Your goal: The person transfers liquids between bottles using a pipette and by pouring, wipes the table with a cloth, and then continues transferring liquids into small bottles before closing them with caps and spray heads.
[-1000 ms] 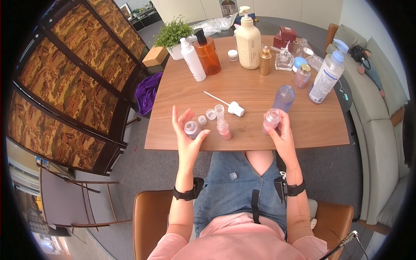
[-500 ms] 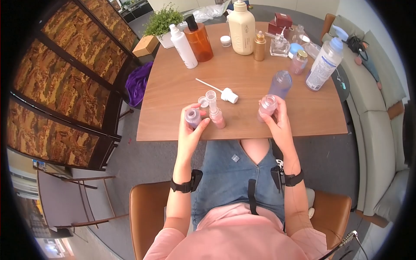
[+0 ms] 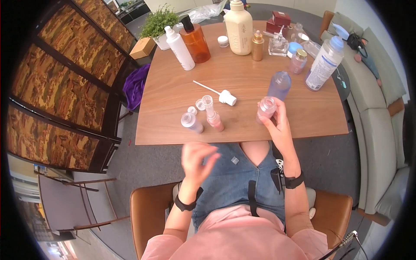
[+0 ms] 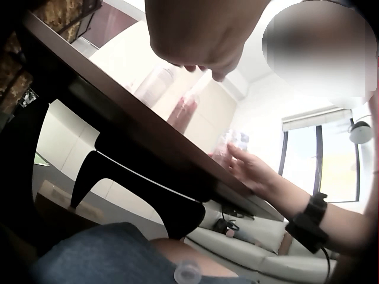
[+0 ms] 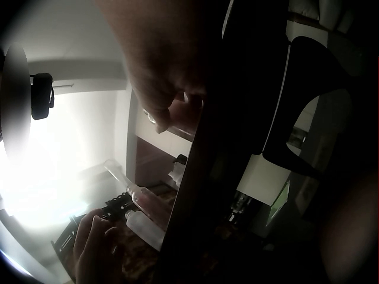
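Note:
Off the table's near edge, over the lap, my left hand (image 3: 197,164) is blurred, its fingers loosely bent around nothing. Below it on the denim lies a small clear cap (image 3: 235,160), also seen near the bottom of the left wrist view. My right hand (image 3: 281,123) holds a small capless pink bottle (image 3: 265,108) at the right front of the table. On the left stands a small capless lilac bottle (image 3: 192,123). Beside it is a slim pink bottle (image 3: 215,122) with a clear flared piece (image 3: 208,103) on top.
A clear ring-shaped cap (image 3: 200,105) and a white pump head (image 3: 227,98) with its dip tube lie mid-table. A bluish bottle (image 3: 279,85) stands just behind my right hand. Farther back are a tall cream pump bottle (image 3: 239,32), an amber bottle (image 3: 197,45) and several other containers.
My left hand first closed around the lilac bottle, then let it go standing and drew back over the lap. The right hand keeps its hold on the pink bottle.

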A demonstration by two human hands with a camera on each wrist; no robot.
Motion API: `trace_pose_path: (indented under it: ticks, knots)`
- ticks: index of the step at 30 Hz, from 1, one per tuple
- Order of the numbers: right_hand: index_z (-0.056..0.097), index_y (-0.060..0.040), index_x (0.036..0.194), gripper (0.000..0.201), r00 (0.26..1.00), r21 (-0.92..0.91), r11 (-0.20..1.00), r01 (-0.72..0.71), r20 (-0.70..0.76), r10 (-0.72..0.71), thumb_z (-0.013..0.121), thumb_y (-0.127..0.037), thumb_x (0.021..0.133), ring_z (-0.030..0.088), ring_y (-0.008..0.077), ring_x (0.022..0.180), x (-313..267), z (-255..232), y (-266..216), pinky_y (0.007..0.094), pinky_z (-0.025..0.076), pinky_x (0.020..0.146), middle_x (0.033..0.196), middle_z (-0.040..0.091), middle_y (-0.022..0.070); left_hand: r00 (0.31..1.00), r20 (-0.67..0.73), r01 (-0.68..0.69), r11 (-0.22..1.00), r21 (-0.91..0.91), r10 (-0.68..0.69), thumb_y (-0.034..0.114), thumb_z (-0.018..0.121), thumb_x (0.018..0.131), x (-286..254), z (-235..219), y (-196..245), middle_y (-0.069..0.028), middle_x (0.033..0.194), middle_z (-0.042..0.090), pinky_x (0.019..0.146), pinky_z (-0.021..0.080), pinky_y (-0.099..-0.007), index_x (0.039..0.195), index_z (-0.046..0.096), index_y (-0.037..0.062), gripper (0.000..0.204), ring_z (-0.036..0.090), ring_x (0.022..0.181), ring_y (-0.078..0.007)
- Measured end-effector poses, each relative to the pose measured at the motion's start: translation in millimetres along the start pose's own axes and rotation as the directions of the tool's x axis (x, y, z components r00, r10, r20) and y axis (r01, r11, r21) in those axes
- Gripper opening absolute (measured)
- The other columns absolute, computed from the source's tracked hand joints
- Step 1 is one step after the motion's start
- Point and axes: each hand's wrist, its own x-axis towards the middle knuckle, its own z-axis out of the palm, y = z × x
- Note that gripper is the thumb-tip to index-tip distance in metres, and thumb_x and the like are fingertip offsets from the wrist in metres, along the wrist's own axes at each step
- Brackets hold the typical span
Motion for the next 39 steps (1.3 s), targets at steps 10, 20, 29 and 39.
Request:
trace_pose_path:
  ticks: [10,20,29,39]
  knots:
    - [0.042,-0.0038,0.132,0.051,1.0,-0.003,1.0,-0.003,0.007,0.003,0.068,-0.007,0.088,0.053,0.018,0.114,0.3,-0.7,1.6,0.032,0.042,0.098,0.123,0.055,0.0091,0.723,0.634,0.162,0.96,0.23,-0.274,0.023,0.074,0.075,-27.9,62.1,14.6,-0.0093,0.103,0.059,0.079,0.05,-0.0406,0.119,0.059,0.0098,0.049,0.06,0.096,-0.0295]
    - [0.041,-0.0045,0.132,0.051,1.0,-0.005,1.0,0.007,0.012,-0.007,0.067,-0.006,0.088,0.053,0.0178,0.114,1.1,-0.3,0.0,0.0321,0.042,0.098,0.123,0.055,0.0087,0.686,0.662,0.368,0.929,0.042,-0.301,0.012,0.076,0.075,-19.1,54.3,20.8,-0.0091,0.096,0.062,0.08,0.05,-0.0371,0.113,0.063,0.0092,0.041,0.064,0.09,-0.0279]
    - [0.041,-0.0046,0.132,0.05,1.0,0.005,1.0,-0.019,0.002,0.019,0.067,-0.006,0.088,0.053,0.0186,0.113,0.1,-0.2,-0.7,0.0331,0.042,0.099,0.123,0.054,0.0091,0.871,0.013,0.48,0.844,-0.239,-0.492,-0.001,0.08,0.071,-2.9,-15.1,3.7,-0.0072,0.095,0.061,0.082,0.049,-0.0296,0.113,0.051,0.0029,0.051,0.062,0.088,-0.0171]
    - [0.042,-0.0048,0.131,0.05,1.0,-0.013,1.0,0.002,0.009,-0.002,0.067,-0.009,0.088,0.053,0.0189,0.113,0.1,-1.3,1.0,0.0334,0.041,0.099,0.122,0.055,0.0092,0.795,-0.175,0.605,0.78,0.158,-0.581,0.0,0.08,0.072,20.1,-40.5,-33.2,-0.0083,0.09,0.066,0.067,0.05,-0.0267,0.143,0.04,0.0095,0.082,0.06,0.074,-0.0143]
